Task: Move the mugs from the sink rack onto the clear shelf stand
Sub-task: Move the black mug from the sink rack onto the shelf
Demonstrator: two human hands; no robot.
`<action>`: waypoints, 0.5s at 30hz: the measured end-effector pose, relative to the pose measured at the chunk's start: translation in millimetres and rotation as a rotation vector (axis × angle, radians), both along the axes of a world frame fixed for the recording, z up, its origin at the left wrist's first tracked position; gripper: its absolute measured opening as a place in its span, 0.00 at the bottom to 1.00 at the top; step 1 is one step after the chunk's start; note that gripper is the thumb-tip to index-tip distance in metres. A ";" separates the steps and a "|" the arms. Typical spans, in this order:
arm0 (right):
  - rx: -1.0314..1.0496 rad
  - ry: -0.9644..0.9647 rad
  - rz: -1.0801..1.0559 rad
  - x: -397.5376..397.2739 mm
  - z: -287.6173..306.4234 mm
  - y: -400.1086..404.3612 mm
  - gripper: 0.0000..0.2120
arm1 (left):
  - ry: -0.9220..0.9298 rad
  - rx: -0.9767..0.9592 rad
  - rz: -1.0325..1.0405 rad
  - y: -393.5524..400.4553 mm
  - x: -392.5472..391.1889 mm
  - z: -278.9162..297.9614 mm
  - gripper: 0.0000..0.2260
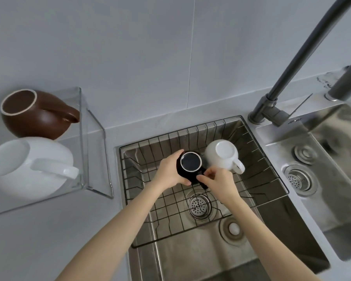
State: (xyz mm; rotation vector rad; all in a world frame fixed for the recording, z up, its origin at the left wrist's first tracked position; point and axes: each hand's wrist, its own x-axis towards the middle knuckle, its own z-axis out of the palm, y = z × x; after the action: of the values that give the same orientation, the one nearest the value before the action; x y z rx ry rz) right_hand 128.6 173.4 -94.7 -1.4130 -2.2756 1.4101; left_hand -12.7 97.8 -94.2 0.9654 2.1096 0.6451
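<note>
A black mug (190, 164) stands upside down in the wire sink rack (201, 199). My left hand (170, 171) wraps its left side. At its handle, on the lower right, my right hand (217, 180) pinches it. Just to the right, a white mug (223, 155) also sits upside down in the rack, handle pointing right. The clear shelf stand (89, 138) is on the counter at left, with a brown mug (34, 114) and a white mug (28, 167) upright on its top.
A grey faucet (292, 82) rises at the back right of the sink. A second steel basin (332, 159) lies to the right. The sink drain (200, 205) shows under the rack. A tiled wall stands behind the grey counter (49, 230).
</note>
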 end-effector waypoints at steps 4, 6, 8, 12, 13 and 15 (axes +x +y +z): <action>-0.012 0.025 0.004 1.7 9.1 0.8 0.07 | 0.022 0.040 0.039 -6.2 0.7 14.1 0.41; 0.006 0.067 0.020 1.4 24.4 1.0 0.07 | 0.050 0.082 0.060 -9.6 -0.8 29.7 0.41; 0.047 0.113 0.034 -1.3 45.3 1.1 0.06 | 0.092 0.138 0.085 -12.2 -2.8 50.5 0.41; 0.149 0.197 0.043 -13.9 94.5 1.4 0.11 | 0.169 0.311 0.171 -23.5 -11.9 96.5 0.36; 0.172 0.210 0.052 -18.7 108.1 -0.2 0.11 | 0.182 0.342 0.196 -28.7 -15.3 109.5 0.36; 0.188 0.275 0.090 -30.2 133.6 -4.7 0.07 | 0.221 0.382 0.231 -39.7 -23.2 134.1 0.35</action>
State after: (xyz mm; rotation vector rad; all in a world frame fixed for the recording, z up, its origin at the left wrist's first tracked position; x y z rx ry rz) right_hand 98.3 168.6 38.9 -1.0064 -2.2472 1.2818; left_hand -35.9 58.1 39.8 1.0420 2.3655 1.1356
